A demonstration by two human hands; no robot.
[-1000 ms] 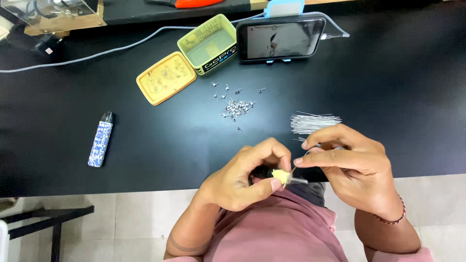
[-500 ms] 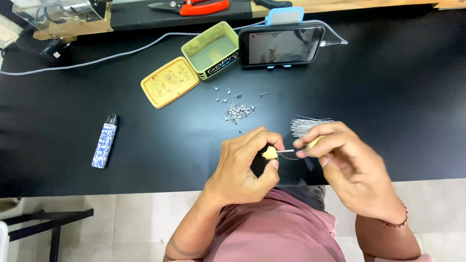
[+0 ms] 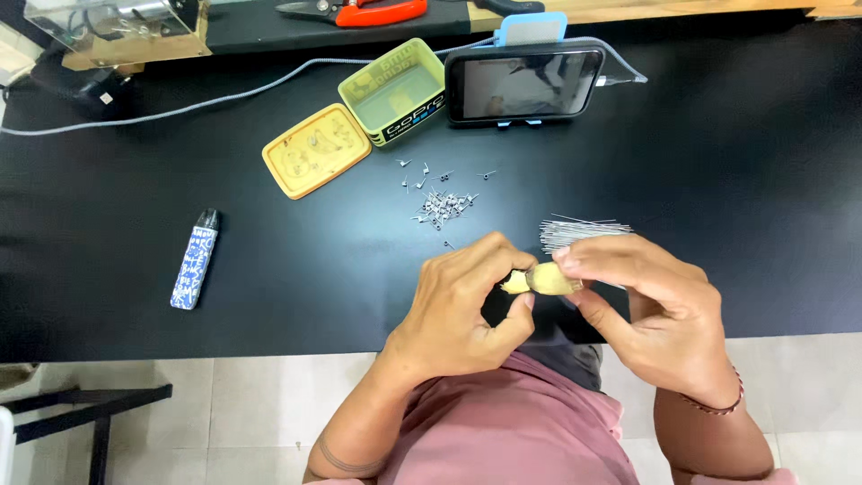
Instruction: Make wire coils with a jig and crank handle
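Seen from above, a person works at the near edge of a black tabletop. The left hand and the right hand meet over the table edge, both pinched shut on a small pale yellow, tapered piece held between their fingertips; what the piece is made of cannot be told. The right wrist wears a thin dark red bracelet.

Just behind the right hand lies a bundle of thin straight silver wires, flat on the table. Farther back and to the left is a scattered heap of tiny silver wire coils, well apart from the hands.

Behind the coils stands an open green rectangular tin, with its yellow lid lying face up just beside it. To the right of the tin a black phone rests sideways on a blue stand. A small blue-and-white patterned stick-shaped device lies alone at the left. A grey cable runs along the far side, near red-handled cutters.
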